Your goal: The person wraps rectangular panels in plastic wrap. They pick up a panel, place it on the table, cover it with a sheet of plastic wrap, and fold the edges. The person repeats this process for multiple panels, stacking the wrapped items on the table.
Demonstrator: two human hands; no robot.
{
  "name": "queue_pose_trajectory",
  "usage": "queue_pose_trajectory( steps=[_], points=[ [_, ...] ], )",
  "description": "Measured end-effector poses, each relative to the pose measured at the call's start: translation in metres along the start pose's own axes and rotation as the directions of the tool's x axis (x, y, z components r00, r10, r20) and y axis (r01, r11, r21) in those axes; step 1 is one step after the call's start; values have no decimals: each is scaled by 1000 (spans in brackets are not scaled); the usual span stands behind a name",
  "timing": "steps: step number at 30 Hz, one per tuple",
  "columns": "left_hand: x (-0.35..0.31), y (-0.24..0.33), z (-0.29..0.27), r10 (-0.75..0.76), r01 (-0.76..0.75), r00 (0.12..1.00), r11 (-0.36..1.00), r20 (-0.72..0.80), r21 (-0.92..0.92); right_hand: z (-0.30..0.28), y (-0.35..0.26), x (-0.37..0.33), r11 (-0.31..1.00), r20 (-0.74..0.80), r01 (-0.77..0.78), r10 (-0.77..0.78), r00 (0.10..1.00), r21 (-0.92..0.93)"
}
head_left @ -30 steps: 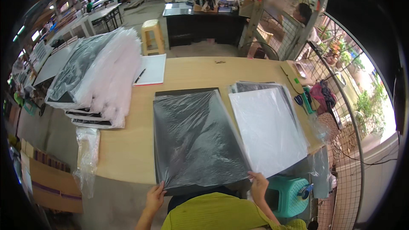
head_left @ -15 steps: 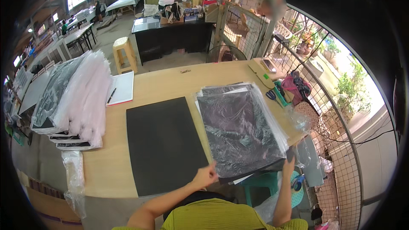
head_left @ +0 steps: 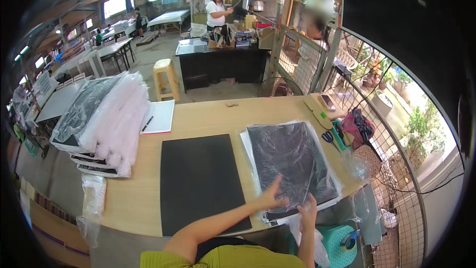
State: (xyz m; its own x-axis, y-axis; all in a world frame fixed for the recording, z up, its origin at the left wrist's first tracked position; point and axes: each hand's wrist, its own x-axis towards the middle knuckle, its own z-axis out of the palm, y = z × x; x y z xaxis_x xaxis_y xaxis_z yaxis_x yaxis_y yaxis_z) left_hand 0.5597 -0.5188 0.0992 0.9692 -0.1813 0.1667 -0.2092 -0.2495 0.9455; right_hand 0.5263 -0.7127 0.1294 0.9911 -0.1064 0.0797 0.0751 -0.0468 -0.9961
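A stack of black sheets in clear plastic sleeves point(head_left: 280, 151) lies on the right part of the wooden table, white edges fanned out under it. Over its near part my left hand point(head_left: 271, 198) is spread, thumb and fingers apart, with nothing held in it. At the near edge of the stack my right hand point(head_left: 308, 211) has its fingers closed on the film of the top plastic sleeve, which creases upward from them. Left of the stack a bare black sheet point(head_left: 201, 183) lies flat, partly behind my left forearm.
At the left are piled plastic-wrapped bundles point(head_left: 106, 124). A notebook point(head_left: 161, 119) with a pen lies beside them. Scissors point(head_left: 328, 140) and a green tray point(head_left: 342, 136) sit at the right. A teal stool point(head_left: 342, 255) holding tape stands below. Wire mesh point(head_left: 396, 208) borders the right.
My left hand has moved right onto the stack and opened. The right hand has come left from the stack's right corner to its near edge. The view has shifted.
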Motion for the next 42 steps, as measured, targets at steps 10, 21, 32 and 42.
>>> queue_pose_trajectory(
  steps=[10, 21, 32, 42],
  points=[
    [-87, 80, -190, -67, 92, 894, 995, -443, 35, 157, -141, 70, 994, 617, -15, 79, 783, -107],
    [-177, 111, -249, 10, 220, 652, 954, -758, 202, 246, -164, -68, 863, 770, 506, -313, 556, -14],
    [-210, 116, -294, -31, 73, 662, 997, -749, 23, 204, -147, 42, 527, 689, 757, -381, 617, -387],
    [-206, 153, -283, 23, 57, 729, 994, -684, 95, 307, -165, -29, 962, 822, 166, -271, 502, 216]
  ],
)
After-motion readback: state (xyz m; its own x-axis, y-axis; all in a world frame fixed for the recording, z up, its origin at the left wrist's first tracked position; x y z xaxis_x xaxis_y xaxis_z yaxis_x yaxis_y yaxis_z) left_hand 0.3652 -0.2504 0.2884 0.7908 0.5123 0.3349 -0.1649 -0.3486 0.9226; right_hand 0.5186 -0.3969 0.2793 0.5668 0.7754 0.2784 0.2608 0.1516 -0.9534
